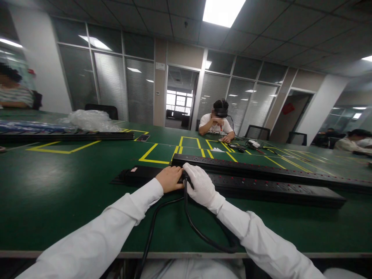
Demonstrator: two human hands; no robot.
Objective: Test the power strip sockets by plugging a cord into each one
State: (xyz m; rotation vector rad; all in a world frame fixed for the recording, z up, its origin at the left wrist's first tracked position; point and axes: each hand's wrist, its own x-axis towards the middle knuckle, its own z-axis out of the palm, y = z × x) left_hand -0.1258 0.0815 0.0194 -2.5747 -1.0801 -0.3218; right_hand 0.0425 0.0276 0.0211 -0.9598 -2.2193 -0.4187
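Observation:
A long black power strip lies across the green table in front of me, with sockets and red marks along its top. My bare left hand rests over it, fingers closed on its upper side and edge. Beside it, my right hand, in a white glove, is closed around the end of a thick black cable at the strip. The plug end is mostly hidden by my fingers. From there the cable loops down over the table's front edge. Just behind lies a second long black power strip, nearly parallel.
Yellow tape outlines mark the green table. At the left are clear plastic wrapping and black bars, with a phone near them. Across the table sits a person wearing a headset, with cables and small items close by.

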